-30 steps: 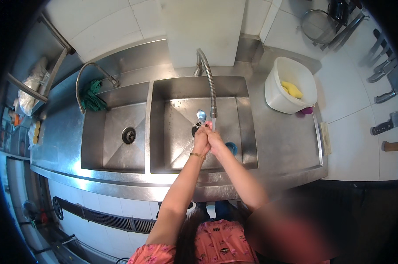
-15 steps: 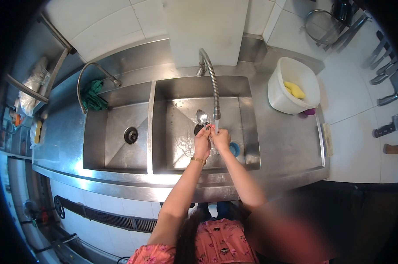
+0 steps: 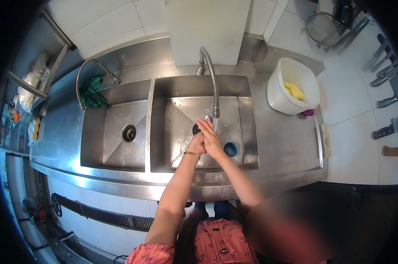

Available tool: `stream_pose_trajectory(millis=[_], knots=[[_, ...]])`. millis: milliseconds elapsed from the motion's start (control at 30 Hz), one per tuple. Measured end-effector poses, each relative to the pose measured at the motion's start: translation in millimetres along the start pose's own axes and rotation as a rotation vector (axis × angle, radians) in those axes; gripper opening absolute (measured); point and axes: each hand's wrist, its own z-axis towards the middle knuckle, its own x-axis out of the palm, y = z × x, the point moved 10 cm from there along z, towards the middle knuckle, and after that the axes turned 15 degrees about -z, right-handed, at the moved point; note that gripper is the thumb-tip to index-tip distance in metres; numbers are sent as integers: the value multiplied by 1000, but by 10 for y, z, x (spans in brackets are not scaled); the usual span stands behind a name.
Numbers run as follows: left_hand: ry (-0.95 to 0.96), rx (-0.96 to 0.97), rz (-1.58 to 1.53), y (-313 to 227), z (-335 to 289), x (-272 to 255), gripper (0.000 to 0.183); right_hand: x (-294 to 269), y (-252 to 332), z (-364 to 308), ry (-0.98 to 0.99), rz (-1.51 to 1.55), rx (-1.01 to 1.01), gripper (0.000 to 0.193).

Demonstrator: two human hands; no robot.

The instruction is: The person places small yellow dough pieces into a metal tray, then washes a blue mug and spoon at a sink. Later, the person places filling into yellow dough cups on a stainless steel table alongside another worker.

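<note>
A metal spoon (image 3: 208, 118) shows only its bowl end just past my fingertips, under the tap; its handle is hidden by my hands. My left hand (image 3: 196, 144), with a thin bracelet at the wrist, is closed like a fist around what appears to be that handle. Over it lies my right hand (image 3: 210, 140), fingers stretched out along the spoon, its palm against my left hand. From the flexible metal faucet (image 3: 216, 99) a stream of water runs down beside the right fingers. Below is the larger steel sink basin (image 3: 174, 127), its drain (image 3: 196, 129) partly covered by my hands.
A small blue round container (image 3: 230, 149) sits in the basin, right of my wrists. To the left are a smaller basin (image 3: 113, 152), a second tap (image 3: 86, 66) and a green cloth (image 3: 93, 93). A white tub (image 3: 280, 94) holding something yellow stands right; knives (image 3: 386, 132) hang on the wall.
The spoon bowl, in plain sight before, is now mostly covered. My right hand has gone from closed fingers at the spoon to stretched flat over my left, which has drawn slightly nearer me.
</note>
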Motion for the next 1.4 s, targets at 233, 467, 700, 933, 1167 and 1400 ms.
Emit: stream_pose_trajectory(millis=[233,467,700,933,1167,1400], knots=[[-152,4,635,8,-229,35,24,191,-640,268,-16,38,283,52],[-157,28,749,7,-386,131,28,294,-846,177,-74,771,623,17],[-155,14,839,98,-296,-31,22,-28,-918,279,89,-192,506,27],[-299,186,977,-475,-306,-323,18,391,-1618,-568,679,-498,582,34],[-434,202,1032,-799,-309,-576,14,748,-1502,-920,842,-700,237,20],[-583,227,1104,-993,-256,-896,12,535,-1111,-383,483,-529,456,21]])
